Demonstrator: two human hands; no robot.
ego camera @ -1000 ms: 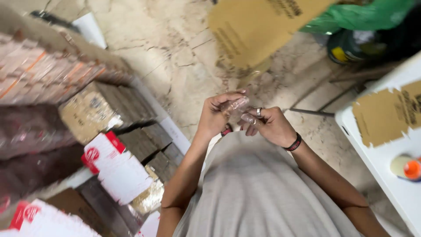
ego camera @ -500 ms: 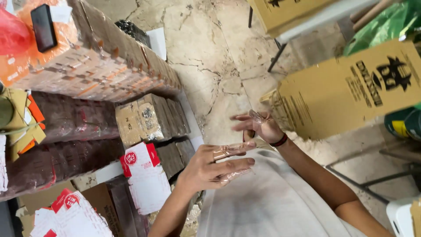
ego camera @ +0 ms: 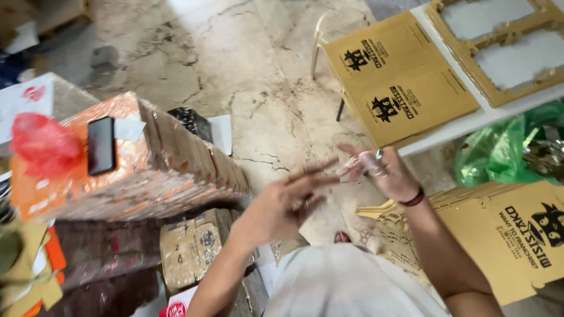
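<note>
Flat cardboard boxes (ego camera: 399, 76) beyond hands (ego camera: 288, 202), wrapped stacks (ego camera: 141, 170) alongside.

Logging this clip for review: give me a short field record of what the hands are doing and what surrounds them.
left hand: raised, fingers spread, blurred; nothing clearly held
right hand: raised, ring and dark wristband; something small and pale at the fingertips, too blurred to identify
nearest: flat brown cartons under the right arm
left side: wrapped orange box stack with a black phone on top
floor: marble tile
</note>
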